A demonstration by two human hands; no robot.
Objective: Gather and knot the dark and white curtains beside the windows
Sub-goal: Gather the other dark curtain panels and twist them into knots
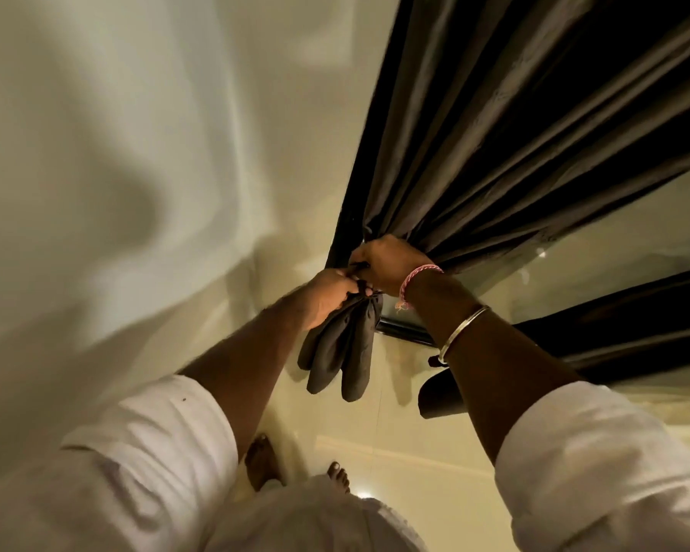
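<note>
Nearest the camera, two rolled white sleeves frame bare feet on a glossy cream tiled floor. Further out, the left hand has its fingers clenched around the gathered neck of the dark grey-brown pleated fabric curtain, whose loose tail hangs below the fist. Touching it, the right hand, with a pink thread band and a silver bangle on its wrist, grasps the bunch just above. The curtain fans up along a black window frame, beside the cream wall.
</note>
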